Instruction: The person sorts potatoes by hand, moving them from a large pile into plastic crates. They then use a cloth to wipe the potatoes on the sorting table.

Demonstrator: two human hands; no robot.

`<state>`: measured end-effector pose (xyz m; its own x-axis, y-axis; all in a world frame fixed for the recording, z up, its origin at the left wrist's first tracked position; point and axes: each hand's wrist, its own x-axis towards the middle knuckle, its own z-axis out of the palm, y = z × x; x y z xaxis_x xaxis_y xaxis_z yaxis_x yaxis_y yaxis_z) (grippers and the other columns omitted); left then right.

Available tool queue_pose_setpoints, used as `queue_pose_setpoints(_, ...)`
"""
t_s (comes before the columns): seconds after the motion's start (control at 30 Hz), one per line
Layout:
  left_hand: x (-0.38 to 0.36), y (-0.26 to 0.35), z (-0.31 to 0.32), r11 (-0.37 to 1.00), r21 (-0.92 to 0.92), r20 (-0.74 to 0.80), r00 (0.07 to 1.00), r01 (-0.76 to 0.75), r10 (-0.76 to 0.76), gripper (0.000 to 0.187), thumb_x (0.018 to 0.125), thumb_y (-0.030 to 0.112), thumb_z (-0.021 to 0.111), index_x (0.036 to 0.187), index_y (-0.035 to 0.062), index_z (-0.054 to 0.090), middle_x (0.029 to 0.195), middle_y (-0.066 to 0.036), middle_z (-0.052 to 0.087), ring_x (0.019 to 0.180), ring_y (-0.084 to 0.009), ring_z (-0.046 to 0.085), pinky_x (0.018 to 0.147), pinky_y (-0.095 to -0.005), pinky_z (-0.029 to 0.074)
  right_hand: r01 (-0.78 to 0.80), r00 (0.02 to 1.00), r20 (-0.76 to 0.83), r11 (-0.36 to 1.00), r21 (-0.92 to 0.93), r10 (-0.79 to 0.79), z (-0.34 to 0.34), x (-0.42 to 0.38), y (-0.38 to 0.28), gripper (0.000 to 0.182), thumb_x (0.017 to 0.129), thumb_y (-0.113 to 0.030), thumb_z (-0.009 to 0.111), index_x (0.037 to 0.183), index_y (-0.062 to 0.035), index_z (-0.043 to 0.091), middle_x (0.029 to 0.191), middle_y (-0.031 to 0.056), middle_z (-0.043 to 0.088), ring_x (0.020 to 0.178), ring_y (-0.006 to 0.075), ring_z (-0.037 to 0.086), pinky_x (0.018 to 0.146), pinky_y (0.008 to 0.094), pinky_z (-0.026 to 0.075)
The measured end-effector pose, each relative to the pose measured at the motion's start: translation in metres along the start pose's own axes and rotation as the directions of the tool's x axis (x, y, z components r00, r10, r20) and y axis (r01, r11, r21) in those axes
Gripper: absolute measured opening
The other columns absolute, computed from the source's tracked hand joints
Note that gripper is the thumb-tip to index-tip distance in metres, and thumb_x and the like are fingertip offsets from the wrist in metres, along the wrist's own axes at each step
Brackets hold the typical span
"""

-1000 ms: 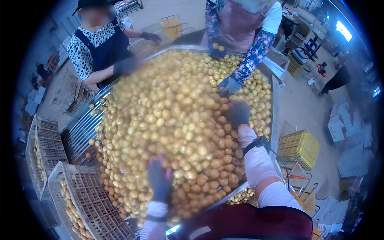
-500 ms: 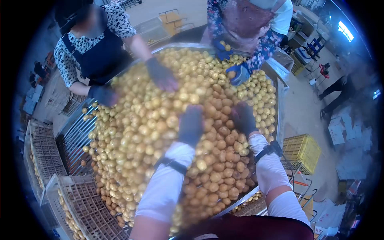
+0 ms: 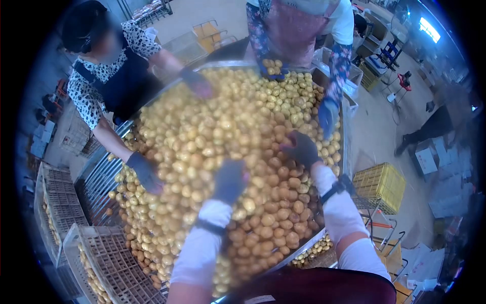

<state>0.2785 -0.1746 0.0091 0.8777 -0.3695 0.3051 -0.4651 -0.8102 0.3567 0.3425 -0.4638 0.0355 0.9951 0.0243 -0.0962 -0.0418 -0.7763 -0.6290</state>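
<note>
A big heap of round yellow to brownish fruits (image 3: 195,147) covers a metal-rimmed sorting table; their exact kind I cannot make out. My left hand (image 3: 229,181), in a dark grey glove and smeared by motion, is over the middle of the heap, its fingers hard to see. To its right, my right hand (image 3: 302,148), gloved alike, rests against browner fruits (image 3: 273,175) with its thumb held apart from the fingers. Nothing shows in its grip. White sleeves with dark bands cover both my forearms.
Across the table, one co-worker's gloved hands (image 3: 147,173) reach into the heap at the left. Another co-worker holds several fruits in a blue glove (image 3: 273,71). Slatted plastic crates (image 3: 114,258) stand at left, a yellow crate (image 3: 379,185) at right. Metal rollers (image 3: 104,175) edge the table.
My left hand has moved down and slightly left; my right hand shifted a little, its thumb now visible. The left co-worker's near hand came down toward me; the other co-worker's arm swung right.
</note>
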Motion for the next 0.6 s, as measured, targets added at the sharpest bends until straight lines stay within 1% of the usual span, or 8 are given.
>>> queue_pose_setpoints(0.1,-0.010,0.028,-0.020,0.999,-0.030,0.100,0.994,0.044,-0.041,0.026,0.084,0.022,0.068,0.105,0.0088,0.060,0.098,-0.016,0.063,0.096,-0.0368,0.059,0.075,-0.0489,0.051,0.139,0.990,-0.028,0.978,0.153,-0.136,0.023,-0.026,-0.020,0.054,0.076,-0.045,0.075,0.118,-0.0117,0.065,0.105,0.0160,0.069,0.098,0.0343,0.067,0.087,0.0419,0.053)
queue_pose_setpoints(0.13,-0.013,0.038,-0.026,0.998,-0.025,0.167,0.984,0.065,-0.060,0.028,0.084,0.022,0.068,0.107,0.0082,0.060,0.100,-0.017,0.064,0.095,-0.0380,0.060,0.076,-0.0489,0.051,0.321,0.942,0.065,0.941,0.108,-0.329,0.040,-0.021,-0.011,0.056,0.080,-0.051,0.069,0.124,-0.0164,0.063,0.109,0.0136,0.068,0.098,0.0354,0.067,0.089,0.0448,0.052)
queue_pose_setpoints(0.27,-0.037,0.031,-0.020,0.890,-0.367,0.170,0.960,0.271,-0.222,0.034,0.091,0.024,0.068,0.119,0.0058,0.060,0.105,-0.016,0.066,0.096,-0.0292,0.064,0.082,-0.0387,0.052,0.263,0.958,0.159,0.952,-0.156,-0.238,0.046,-0.035,-0.029,0.052,0.083,-0.055,0.062,0.121,-0.0183,0.063,0.109,0.0150,0.069,0.100,0.0360,0.066,0.089,0.0476,0.051)
queue_pose_setpoints(0.33,-0.048,0.039,-0.037,0.710,-0.556,0.259,0.902,0.433,-0.346,0.037,0.093,0.027,0.067,0.123,0.0061,0.060,0.112,-0.015,0.068,0.104,-0.0261,0.064,0.088,-0.0380,0.052,0.193,0.964,0.227,0.949,-0.248,-0.137,0.036,-0.048,-0.047,0.050,0.084,-0.054,0.061,0.118,-0.0180,0.064,0.106,0.0152,0.070,0.100,0.0361,0.067,0.089,0.0477,0.051)
queue_pose_setpoints(0.43,-0.084,0.014,-0.024,0.448,-0.810,0.169,0.882,0.379,-0.441,0.034,0.101,0.027,0.058,0.126,0.0038,0.059,0.116,-0.012,0.067,0.109,-0.0207,0.063,0.090,-0.0341,0.052,0.228,0.948,0.285,0.924,-0.307,-0.139,0.041,-0.048,-0.043,0.048,0.084,-0.054,0.061,0.114,-0.0171,0.065,0.103,0.0151,0.071,0.101,0.0360,0.067,0.088,0.0476,0.051)
queue_pose_setpoints(0.47,-0.088,0.030,-0.046,0.328,-0.891,0.141,0.878,0.314,-0.458,0.041,0.105,0.036,0.049,0.128,0.0023,0.055,0.116,-0.011,0.065,0.108,-0.0223,0.064,0.092,-0.0356,0.052,0.261,0.936,0.310,0.917,-0.301,-0.164,0.047,-0.051,-0.039,0.047,0.083,-0.054,0.061,0.112,-0.0167,0.066,0.103,0.0150,0.072,0.102,0.0359,0.067,0.088,0.0475,0.051)
queue_pose_setpoints(0.57,-0.103,0.080,-0.110,-0.424,-0.870,0.442,0.778,0.251,-0.446,0.052,0.107,0.047,0.040,0.133,0.0032,0.050,0.120,-0.011,0.064,0.110,-0.0236,0.064,0.097,-0.0386,0.051,0.297,0.897,0.424,0.884,-0.360,-0.128,0.046,-0.040,-0.040,0.059,0.078,-0.058,0.064,0.122,-0.0191,0.066,0.110,0.0159,0.070,0.100,0.0341,0.068,0.086,0.0465,0.052)
queue_pose_setpoints(0.6,-0.114,0.076,-0.102,-0.458,-0.859,0.427,0.812,0.228,-0.397,0.058,0.104,0.059,0.037,0.135,0.0111,0.048,0.118,-0.008,0.060,0.113,-0.0237,0.058,0.101,-0.0405,0.047,0.284,0.910,0.387,0.903,-0.322,-0.149,0.044,-0.047,-0.042,0.057,0.080,-0.057,0.064,0.123,-0.0183,0.066,0.109,0.0143,0.071,0.100,0.0331,0.068,0.086,0.0458,0.053)
